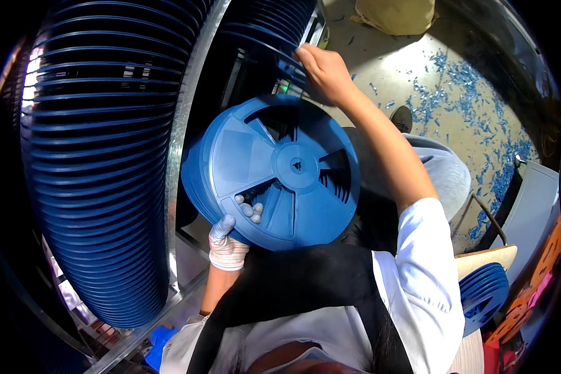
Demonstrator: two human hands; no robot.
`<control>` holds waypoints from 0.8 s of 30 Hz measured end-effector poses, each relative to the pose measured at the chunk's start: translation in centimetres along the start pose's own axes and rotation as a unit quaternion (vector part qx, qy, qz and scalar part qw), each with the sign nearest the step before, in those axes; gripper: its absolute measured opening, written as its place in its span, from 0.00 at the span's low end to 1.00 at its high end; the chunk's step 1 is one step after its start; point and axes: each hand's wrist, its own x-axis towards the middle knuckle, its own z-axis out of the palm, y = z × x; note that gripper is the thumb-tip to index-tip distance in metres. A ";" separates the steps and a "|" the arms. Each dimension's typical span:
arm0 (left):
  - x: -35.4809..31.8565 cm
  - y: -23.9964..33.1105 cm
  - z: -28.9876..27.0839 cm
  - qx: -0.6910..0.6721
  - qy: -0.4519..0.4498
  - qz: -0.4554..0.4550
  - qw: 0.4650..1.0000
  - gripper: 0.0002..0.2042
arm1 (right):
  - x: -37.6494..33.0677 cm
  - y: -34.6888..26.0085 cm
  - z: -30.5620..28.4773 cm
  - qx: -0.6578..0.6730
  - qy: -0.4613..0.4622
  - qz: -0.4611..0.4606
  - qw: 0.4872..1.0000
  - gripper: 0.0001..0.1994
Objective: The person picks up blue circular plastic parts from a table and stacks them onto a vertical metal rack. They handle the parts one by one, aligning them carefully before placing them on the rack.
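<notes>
My left hand (228, 248) wears a pale striped glove with grey-blue fingertips. It grips a stack of round blue plastic reels (242, 153) in front of my body. The thumb lies on the outside of the rim, and the fingertips show through a cut-out in the top reel's face. My bare right hand (323, 70) reaches up and away, fingers closed at the edge of a blue reel (265, 45) at the end of the far row. Part of that reel is in dark shadow.
A long row of blue reels (106, 187) stands at left behind a metal rail (179, 124). Blue scraps (464, 81) litter the floor at right, near a yellowish sack (396, 14). More blue reels (484, 293) and orange pieces (530, 290) are at lower right.
</notes>
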 end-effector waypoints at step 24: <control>0.6 -0.3 -1.7 -0.024 0.006 -0.019 1.000 0.23 | 6.0 7.8 8.7 -0.169 0.129 -0.095 0.973 0.25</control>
